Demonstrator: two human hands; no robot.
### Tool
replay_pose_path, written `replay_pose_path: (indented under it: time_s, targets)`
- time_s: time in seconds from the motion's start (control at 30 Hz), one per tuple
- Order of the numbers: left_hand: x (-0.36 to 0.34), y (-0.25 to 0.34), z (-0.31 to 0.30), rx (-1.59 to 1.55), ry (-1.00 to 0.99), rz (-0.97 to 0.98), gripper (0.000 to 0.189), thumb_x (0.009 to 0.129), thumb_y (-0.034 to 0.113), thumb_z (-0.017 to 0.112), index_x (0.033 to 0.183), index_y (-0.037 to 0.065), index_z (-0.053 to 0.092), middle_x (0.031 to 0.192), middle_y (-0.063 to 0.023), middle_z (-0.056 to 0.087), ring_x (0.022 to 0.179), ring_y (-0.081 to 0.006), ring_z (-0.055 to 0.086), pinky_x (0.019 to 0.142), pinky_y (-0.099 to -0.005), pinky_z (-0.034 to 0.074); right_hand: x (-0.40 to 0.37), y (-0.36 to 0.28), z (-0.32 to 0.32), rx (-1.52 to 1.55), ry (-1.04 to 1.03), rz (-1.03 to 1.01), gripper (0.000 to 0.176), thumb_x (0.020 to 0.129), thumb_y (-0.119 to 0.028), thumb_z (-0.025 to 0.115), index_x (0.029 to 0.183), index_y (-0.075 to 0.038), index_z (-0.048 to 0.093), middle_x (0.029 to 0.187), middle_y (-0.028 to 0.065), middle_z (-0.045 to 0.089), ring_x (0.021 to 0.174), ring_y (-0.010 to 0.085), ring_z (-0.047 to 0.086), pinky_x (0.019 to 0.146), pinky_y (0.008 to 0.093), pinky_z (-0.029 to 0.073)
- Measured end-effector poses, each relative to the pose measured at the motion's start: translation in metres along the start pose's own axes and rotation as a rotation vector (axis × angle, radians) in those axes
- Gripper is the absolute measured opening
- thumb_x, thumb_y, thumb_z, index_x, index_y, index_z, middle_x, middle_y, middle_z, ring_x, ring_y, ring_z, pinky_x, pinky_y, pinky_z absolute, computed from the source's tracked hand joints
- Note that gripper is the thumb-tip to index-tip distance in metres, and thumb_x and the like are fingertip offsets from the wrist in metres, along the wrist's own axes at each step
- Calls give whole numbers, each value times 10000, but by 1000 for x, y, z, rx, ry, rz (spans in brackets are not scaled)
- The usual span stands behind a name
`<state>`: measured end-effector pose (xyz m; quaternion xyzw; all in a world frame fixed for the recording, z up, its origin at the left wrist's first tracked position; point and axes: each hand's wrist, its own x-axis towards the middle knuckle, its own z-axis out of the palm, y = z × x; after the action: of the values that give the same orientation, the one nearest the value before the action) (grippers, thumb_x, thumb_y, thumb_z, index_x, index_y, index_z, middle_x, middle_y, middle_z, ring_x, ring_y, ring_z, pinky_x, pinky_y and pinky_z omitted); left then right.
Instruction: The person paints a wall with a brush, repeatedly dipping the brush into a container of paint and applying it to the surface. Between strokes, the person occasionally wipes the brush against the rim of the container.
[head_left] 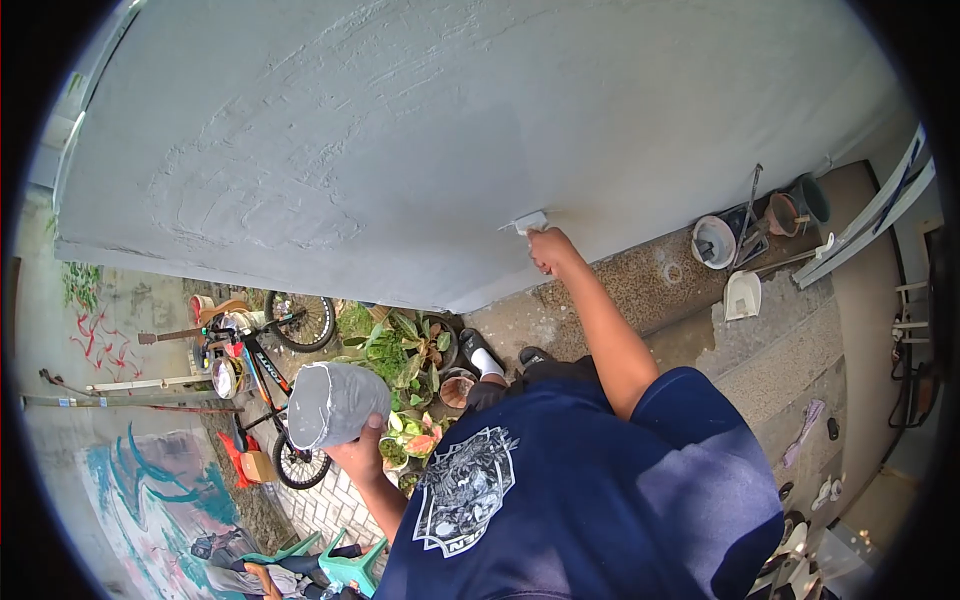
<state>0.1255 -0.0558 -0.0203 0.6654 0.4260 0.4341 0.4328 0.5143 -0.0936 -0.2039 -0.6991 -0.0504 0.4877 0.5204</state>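
My right hand is closed around a small white putty knife, its flat end against the grey wall. The tool's exact shape is partly hidden by my fingers. Around it the wall looks smooth, with a darker patch above; rough ridges of coating show farther left. My left hand grips a rounded container smeared with grey, held away from the wall over the plants. What is inside the container cannot be made out clearly.
Potted plants stand by my feet, with a bicycle beyond them at left. Along the wall's base at right are a bucket, other pails and a white dustpan. A person sits at lower left near green chairs.
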Motion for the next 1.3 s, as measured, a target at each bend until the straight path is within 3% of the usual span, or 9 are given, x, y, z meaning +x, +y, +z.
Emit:
replay_pose_path:
  time_s: [0.27, 0.4, 0.53, 0.63, 0.77, 0.87, 1.0, 1.17, 1.3]
  targets:
    - [14, 2, 3, -2, -55, 42, 1033, 678, 174, 814, 1455, 3, 156, 1299, -182, 468, 1135, -280, 524, 988, -395, 418, -143, -122, -21, 261, -93, -398, 334, 994, -305, 448, 783, -53, 507, 532, -27, 415, 398, 51, 333, 360, 223, 262]
    - [15, 7, 17, -144, 1, 62, 783, 647, 161, 846, 1269, -63, 426, 1164, -167, 578, 1024, -247, 585, 936, -373, 455, -168, -153, -20, 364, -99, -846, 344, 1002, -332, 430, 782, -77, 503, 570, -29, 431, 434, 39, 348, 386, 207, 286]
    - [13, 3, 16, -105, 12, 47, 790, 640, 160, 855, 1266, -65, 429, 1159, -159, 578, 1025, -237, 579, 933, -368, 452, -55, -88, 8, 8, 174, -790, 373, 1000, -347, 420, 914, -14, 564, 639, 76, 556, 578, 178, 560, 566, 327, 460]
    - [9, 2, 8, -90, 5, -7, 808, 646, 190, 849, 1276, -67, 415, 1168, -164, 570, 1045, -248, 572, 948, -371, 437, 20, 31, 18, -305, 328, -641, 422, 984, -356, 396, 1130, -14, 595, 1034, 251, 638, 981, 434, 593, 818, 450, 470]
    - [3, 0, -7, -38, 4, -16, 781, 658, 225, 833, 1256, -79, 435, 1159, -168, 574, 1051, -258, 572, 949, -374, 434, 82, 178, -10, -557, 189, 206, 487, 977, -384, 410, 1118, 42, 599, 1084, 269, 620, 925, 379, 641, 804, 421, 498]
    - [13, -1, -10, -21, 27, 5, 775, 658, 217, 822, 1260, -76, 431, 1159, -173, 573, 1050, -263, 575, 947, -379, 439, 62, 120, -4, -243, 217, 166, 491, 973, -375, 432, 992, 83, 610, 932, 250, 652, 762, 331, 657, 699, 408, 501]
    - [15, -11, -15, 102, 37, -23, 799, 650, 201, 814, 1278, -72, 403, 1167, -182, 563, 1064, -273, 572, 951, -390, 443, -55, -32, 3, -174, 73, -164, 470, 982, -375, 441, 787, 31, 573, 598, 75, 544, 548, 182, 507, 551, 327, 422]
    - [28, -10, 3, -133, -25, -38, 837, 687, 139, 803, 1342, -56, 319, 1231, -184, 517, 1111, -276, 543, 1000, -399, 402, -155, -106, 21, 124, 125, -800, 376, 996, -338, 433, 1007, 10, 575, 627, 45, 519, 569, 106, 471, 557, 301, 416]
    - [34, -8, 17, -111, -13, -9, 925, 665, 176, 840, 1368, -39, 279, 1237, -181, 515, 1103, -275, 547, 995, -405, 408, -50, -49, 48, -52, 257, -817, 345, 986, -313, 444, 1116, -10, 547, 737, 145, 613, 633, 286, 580, 629, 387, 459]
